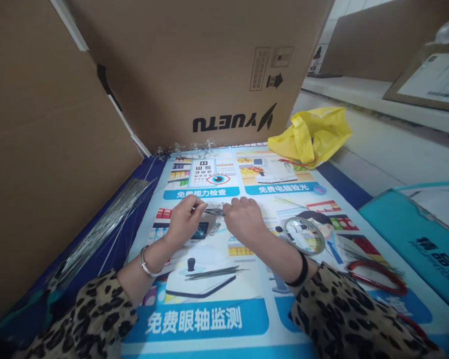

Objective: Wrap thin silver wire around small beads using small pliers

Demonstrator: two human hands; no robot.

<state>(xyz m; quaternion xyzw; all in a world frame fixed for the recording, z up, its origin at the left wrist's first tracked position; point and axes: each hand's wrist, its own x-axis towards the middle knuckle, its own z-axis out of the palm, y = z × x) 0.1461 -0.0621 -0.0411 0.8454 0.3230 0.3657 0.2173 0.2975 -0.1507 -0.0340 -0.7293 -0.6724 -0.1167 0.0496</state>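
- Wire piece, thin and dark, sits between our two hands, raised over the middle of the printed sheet; its finer details are too small for us to tell.
- Our left hand has thumb and forefinger pinched together at the left end of it.
- Our right hand is clamped round its right end, fingers curled in, knuckles up.
- Just below it, between our hands, we see small clear beads.
- Nearer us on the sheet lie dark green sticks, side by side.
- To the right of our right forearm we have a clear round item, and farther right a red looped cord.
- Near the far edge of the sheet a crumpled yellow bag lies on the right, and clear-beaded strands on the left, by the upside-down lettering of the cardboard box.
- Along our left side runs a bundle of silvery wires, with teal-handled cutters at its near end.
- A teal bag with dark lettering rests at our right.
- We wear leopard-print sleeves, a silver bangle on the left wrist and a black band on the right.
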